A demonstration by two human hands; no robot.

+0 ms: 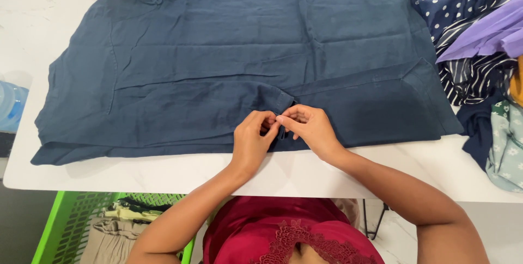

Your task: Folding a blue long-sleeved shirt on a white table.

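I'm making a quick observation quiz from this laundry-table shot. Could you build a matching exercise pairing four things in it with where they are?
Things:
1. dark blue garment
2. green basket
3. pile of clothes
4. left hand and right hand

Places:
A. below the table's near edge, at the left
B. heaped at the right end of the white table
C. spread flat across the middle of the table
D. together at the garment's near hem, fingers pinching the cloth

Pairs: 1-C, 2-A, 3-B, 4-D
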